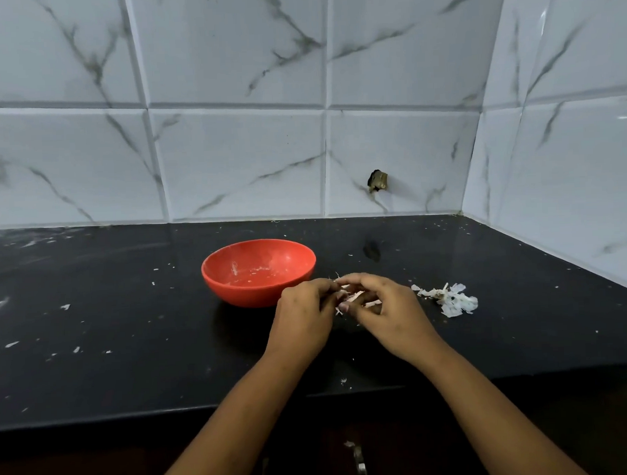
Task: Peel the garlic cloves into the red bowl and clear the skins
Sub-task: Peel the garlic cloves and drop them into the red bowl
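- The 2 hands meet over the counter (130,314): left hand (302,316) and right hand (385,313) both pinch a clove (349,299) in curled fingertips, with loose skin sticking out.
- The bowl (250,294) lies just left of and beyond the clove, nearer the left hand.
- The skins (449,300) are piled to the right of the right hand.
- The fingers hide the clove's long axis.

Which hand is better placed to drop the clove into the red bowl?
Probably the left hand: it sits beside the red bowl, while the right hand is nearer the skin pile.
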### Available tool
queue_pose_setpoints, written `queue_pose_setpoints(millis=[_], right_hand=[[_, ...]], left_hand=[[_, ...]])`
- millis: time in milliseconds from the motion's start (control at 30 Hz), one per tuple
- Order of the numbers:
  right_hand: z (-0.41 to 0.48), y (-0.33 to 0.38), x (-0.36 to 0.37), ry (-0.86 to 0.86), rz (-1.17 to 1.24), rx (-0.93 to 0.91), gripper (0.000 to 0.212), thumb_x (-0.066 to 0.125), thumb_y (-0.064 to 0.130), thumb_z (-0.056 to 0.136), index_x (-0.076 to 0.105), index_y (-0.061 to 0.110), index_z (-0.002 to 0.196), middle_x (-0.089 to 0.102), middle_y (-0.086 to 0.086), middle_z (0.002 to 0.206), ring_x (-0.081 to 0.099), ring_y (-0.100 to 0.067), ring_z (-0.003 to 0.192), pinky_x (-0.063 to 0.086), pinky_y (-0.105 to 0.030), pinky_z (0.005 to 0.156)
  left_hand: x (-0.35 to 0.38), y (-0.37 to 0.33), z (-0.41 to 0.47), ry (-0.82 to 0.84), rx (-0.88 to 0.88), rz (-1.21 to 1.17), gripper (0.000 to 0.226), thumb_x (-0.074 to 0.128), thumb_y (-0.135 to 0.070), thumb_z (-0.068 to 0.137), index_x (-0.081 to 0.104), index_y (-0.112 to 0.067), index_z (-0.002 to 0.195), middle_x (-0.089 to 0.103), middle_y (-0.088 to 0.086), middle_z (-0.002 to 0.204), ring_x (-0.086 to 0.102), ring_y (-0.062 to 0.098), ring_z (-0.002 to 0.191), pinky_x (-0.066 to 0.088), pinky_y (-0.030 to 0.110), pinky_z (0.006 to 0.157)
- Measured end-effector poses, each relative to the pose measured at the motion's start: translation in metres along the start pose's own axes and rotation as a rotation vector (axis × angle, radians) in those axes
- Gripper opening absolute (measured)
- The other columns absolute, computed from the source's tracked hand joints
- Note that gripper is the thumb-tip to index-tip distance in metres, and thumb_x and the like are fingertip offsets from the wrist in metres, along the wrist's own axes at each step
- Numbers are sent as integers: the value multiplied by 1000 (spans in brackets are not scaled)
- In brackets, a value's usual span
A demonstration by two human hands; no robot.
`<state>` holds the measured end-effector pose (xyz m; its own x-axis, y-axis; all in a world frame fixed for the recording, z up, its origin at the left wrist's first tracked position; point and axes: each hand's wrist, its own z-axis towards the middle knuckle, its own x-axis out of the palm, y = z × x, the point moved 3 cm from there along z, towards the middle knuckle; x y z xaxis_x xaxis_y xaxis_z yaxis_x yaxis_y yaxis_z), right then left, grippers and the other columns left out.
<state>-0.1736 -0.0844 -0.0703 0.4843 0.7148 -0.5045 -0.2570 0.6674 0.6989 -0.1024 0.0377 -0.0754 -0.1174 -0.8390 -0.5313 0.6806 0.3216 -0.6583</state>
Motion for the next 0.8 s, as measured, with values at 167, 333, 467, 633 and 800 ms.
queue_pose_setpoints(millis=[167, 333, 467, 633, 800], right_hand=[[0, -1, -2, -78, 74, 2, 32, 67, -6, 81, 74, 24, 89, 73, 13, 80, 68, 1, 75, 51, -12, 69], [-2, -1, -3, -91, 104, 42, 29, 70, -2, 82, 68, 26, 77, 69, 19, 72, 66, 3, 70, 48, -9, 64], [-1, -1, -3, -81, 148, 55, 32, 69, -3, 82, 68, 28, 77, 70, 19, 73, 68, 1, 71, 50, -11, 65], [-3, -3, -5, -91, 276, 75, 24, 64, -8, 85, 70, 15, 81, 71, 5, 74, 68, -3, 69, 52, -14, 64], [-3, -5, -6, -91, 327, 79, 19, 64, -6, 86, 70, 11, 82, 72, 3, 73, 68, -4, 69, 52, -15, 64]], left_hand=[[0, -1, 0, 36, -39, -91, 10, 63, -15, 90, 72, -16, 85, 59, -11, 54, 56, 2, 50, 52, 28, 60], [1, -4, -1, 84, -92, -196, 10, 62, -4, 89, 70, -10, 88, 62, -6, 60, 55, -2, 44, 43, 11, 46], [1, -4, 0, 98, -126, -240, 12, 63, 0, 87, 69, -9, 90, 70, 4, 74, 57, -1, 48, 46, 13, 47], [2, -5, -1, 77, -96, -224, 17, 61, 2, 86, 70, -12, 88, 70, 2, 72, 60, 2, 51, 52, 19, 52], [2, -7, -1, 38, -36, -144, 18, 62, 0, 85, 73, -14, 89, 68, -6, 71, 60, -2, 52, 52, 17, 59]])
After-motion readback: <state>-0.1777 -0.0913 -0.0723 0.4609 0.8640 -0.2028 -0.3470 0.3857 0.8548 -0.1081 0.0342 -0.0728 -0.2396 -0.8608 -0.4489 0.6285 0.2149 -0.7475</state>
